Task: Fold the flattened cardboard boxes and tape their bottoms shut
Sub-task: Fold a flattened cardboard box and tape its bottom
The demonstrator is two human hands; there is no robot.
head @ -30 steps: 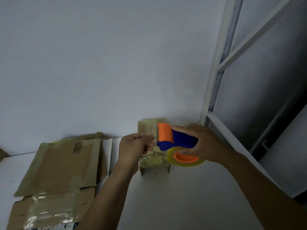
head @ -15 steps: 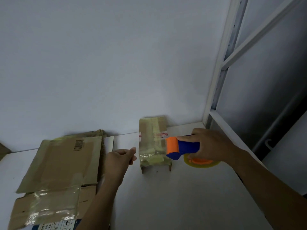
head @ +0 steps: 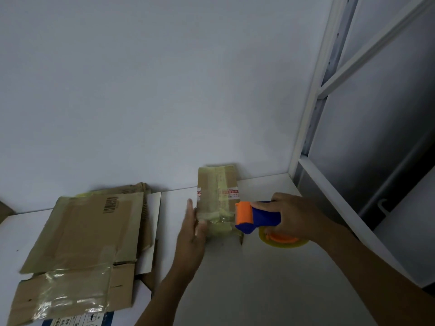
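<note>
Nearest, at the lower left, a stack of flattened boxes (head: 87,231) lies on the smooth white counter (head: 259,290). They are matte brown corrugated sheets with loose flaps. The lowest front flap has a wrinkled, glossy strip of clear tape, the top sheet a printed barcode, and a blue-and-white printed panel shows beneath.

Further in, the left hand (head: 191,231) lies flat against the left side of the small box (head: 217,194), its fingers (head: 189,208) straight and held together, slightly blurred. The box stands near the back edge of the counter, close to the wall. It is a narrow upright brown carton, wrapped in yellowish shiny tape and bearing a red-and-white label.

Just right of the box, the right hand (head: 292,215) is wrapped round the blue plastic handle of the tape dispenser (head: 256,216). The dispenser's orange roller touches the box's right face. Its translucent yellowish tape roll (head: 282,241), on an orange hub, sits low by the counter.

Behind is a plain, matte pale wall (head: 164,90). To the right rises a white metal shelving frame (head: 313,114) with a perforated upright.
</note>
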